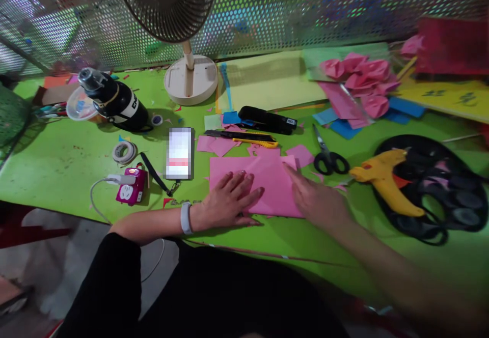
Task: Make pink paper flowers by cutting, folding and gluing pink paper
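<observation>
A pink paper sheet (267, 180) lies flat on the green table (61, 160) in front of me. My left hand (229, 200) rests flat on its left part with the fingers spread and stretched out. My right hand (315, 198) lies on the sheet's right edge, fingers extended and a little blurred. Neither hand holds anything. Small pink paper scraps (221, 144) lie just beyond the sheet.
Black scissors (328, 157), a yellow utility knife (248, 138) and a black stapler (267, 119) lie behind the sheet. A yellow glue gun (385, 182) rests on a black tray at right. A phone (179, 153), tape roll (124, 150), bottle (114, 99) and fan base (191, 78) stand at left.
</observation>
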A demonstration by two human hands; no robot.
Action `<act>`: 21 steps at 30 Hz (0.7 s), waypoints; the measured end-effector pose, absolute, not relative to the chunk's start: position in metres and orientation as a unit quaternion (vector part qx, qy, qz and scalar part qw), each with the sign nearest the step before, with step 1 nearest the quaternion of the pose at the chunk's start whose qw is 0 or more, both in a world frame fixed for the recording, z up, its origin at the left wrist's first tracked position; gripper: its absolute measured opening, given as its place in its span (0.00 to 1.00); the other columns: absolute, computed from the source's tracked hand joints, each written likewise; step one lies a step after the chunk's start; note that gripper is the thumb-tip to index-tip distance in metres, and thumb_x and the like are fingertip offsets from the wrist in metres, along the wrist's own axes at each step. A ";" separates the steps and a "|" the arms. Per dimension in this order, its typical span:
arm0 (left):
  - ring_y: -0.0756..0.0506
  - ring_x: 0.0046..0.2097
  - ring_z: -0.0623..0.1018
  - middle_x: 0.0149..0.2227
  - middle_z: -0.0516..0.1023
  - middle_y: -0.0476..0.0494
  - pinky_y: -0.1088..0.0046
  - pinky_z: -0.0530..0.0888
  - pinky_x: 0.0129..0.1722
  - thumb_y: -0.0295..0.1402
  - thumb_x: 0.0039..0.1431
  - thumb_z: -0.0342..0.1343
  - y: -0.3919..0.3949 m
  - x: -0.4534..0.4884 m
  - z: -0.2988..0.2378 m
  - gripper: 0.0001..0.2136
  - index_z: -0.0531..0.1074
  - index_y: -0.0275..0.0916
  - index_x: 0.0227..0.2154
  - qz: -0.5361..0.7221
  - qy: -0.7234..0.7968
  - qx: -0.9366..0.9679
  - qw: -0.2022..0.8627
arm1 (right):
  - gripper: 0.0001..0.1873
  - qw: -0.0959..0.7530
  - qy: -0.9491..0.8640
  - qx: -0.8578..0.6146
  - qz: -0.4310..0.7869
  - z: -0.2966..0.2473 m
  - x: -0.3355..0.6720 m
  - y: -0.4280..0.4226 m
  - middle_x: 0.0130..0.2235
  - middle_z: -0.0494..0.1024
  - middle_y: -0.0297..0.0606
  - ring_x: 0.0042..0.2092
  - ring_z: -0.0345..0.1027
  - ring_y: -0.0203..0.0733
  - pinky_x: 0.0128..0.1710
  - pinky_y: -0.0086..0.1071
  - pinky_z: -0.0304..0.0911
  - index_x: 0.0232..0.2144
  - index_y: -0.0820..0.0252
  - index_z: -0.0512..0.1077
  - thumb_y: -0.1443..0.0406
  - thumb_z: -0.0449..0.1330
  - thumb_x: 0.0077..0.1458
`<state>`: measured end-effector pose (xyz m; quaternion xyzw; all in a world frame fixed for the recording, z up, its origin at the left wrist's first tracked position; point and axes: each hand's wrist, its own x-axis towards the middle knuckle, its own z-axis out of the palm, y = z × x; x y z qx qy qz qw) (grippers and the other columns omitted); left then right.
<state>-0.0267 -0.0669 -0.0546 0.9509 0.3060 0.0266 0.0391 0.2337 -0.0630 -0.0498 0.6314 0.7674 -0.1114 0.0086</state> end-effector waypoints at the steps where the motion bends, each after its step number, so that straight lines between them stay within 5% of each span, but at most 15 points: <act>1: 0.30 0.72 0.50 0.71 0.49 0.30 0.49 0.47 0.69 0.62 0.62 0.40 -0.067 -0.027 -0.055 0.41 0.49 0.41 0.70 0.027 0.306 0.951 0.037 | 0.30 0.010 0.766 0.633 -0.107 -0.050 0.234 -0.063 0.41 0.83 0.51 0.26 0.73 0.48 0.24 0.40 0.66 0.68 0.59 0.59 0.65 0.43 0.66; 21: 0.28 0.72 0.50 0.71 0.51 0.29 0.45 0.47 0.68 0.62 0.63 0.39 -0.070 -0.028 -0.057 0.41 0.49 0.38 0.70 0.028 0.311 0.950 0.032 | 0.29 -0.033 0.763 0.634 -0.116 -0.055 0.235 -0.063 0.42 0.83 0.51 0.26 0.72 0.47 0.23 0.37 0.61 0.66 0.58 0.63 0.64 0.43 0.65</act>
